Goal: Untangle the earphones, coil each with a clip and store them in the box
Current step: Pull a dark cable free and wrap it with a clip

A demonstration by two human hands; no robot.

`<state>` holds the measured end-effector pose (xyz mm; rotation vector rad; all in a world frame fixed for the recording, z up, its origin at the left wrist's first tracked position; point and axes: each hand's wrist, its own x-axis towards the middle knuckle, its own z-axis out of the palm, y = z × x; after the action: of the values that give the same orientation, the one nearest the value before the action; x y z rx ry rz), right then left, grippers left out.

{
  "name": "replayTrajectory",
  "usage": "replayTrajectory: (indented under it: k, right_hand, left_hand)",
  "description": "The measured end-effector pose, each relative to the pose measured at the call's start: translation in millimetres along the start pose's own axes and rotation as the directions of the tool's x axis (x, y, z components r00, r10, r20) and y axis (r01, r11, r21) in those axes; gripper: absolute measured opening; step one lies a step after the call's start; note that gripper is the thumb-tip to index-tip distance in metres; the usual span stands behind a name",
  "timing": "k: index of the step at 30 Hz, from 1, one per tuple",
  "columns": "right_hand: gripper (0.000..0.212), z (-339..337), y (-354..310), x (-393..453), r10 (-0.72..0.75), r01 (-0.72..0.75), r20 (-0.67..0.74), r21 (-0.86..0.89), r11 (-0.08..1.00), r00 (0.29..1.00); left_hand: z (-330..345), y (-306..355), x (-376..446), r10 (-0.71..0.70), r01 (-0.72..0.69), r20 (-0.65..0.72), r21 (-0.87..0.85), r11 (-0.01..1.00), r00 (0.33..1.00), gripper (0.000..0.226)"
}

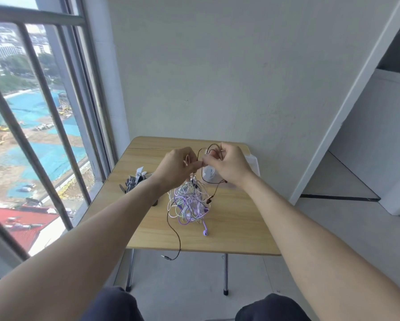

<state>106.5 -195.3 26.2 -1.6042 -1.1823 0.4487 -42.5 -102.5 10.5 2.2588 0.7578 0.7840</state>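
Both hands' fingers (200, 163) pinching black cord (214, 149) above tangled earphones (189, 202), hiding box (252, 162) (clips (136, 179) left).

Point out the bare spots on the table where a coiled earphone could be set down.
Bare wood on the table lies right of the tangled earphones, along the near right edge, and left of the tangle toward the near left corner. The far left strip by the window is also bare. Crowded: the clips at left, the box at far right, and the centre under both hands.
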Motion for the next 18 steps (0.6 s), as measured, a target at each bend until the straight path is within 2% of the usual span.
replayTrajectory:
  k: [3, 6, 8, 10, 14, 18]
  right_hand:
    - [0.025, 1.2, -9.8, 0.8, 0.065, -0.052, -0.120, 0.113, 0.992, 0.991]
    - [0.022, -3.5, -26.0, 2.3, 0.091, -0.045, -0.130, 0.320, 0.946, 0.987]
    - [0.021, -7.9, -34.7, 3.6, 0.095, -0.029, -0.137, 0.421, 0.907, 0.986]
    - [0.021, -9.7, -40.9, 2.3, 0.079, -0.017, -0.134, 0.413, 0.911, 0.988]
    - [0.021, -9.6, -38.7, 1.7, 0.068, -0.008, -0.152, 0.363, 0.932, 0.986]
    - [0.021, -13.8, -33.5, 4.2, 0.070, -0.003, -0.197, 0.325, 0.946, 0.978]
  left_hand:
    - [-1.0, -1.5, -0.5, 0.027, -0.027, 0.046, 0.000, 1.000, 0.999, 0.020]
    - [4.8, -16.5, -3.3, -0.023, 0.007, 0.171, 0.090, 0.996, 0.985, 0.015]
    - [9.1, -27.4, -6.6, -0.070, 0.041, 0.201, 0.142, 0.989, 0.977, 0.013]
    - [12.1, -32.2, -9.1, -0.101, 0.078, 0.200, 0.118, 0.990, 0.975, 0.013]
    - [16.2, -32.4, -10.4, -0.105, 0.057, 0.290, 0.168, 0.984, 0.951, 0.016]
    - [15.7, -35.2, -10.2, -0.112, 0.078, 0.294, 0.126, 0.989, 0.949, 0.021]
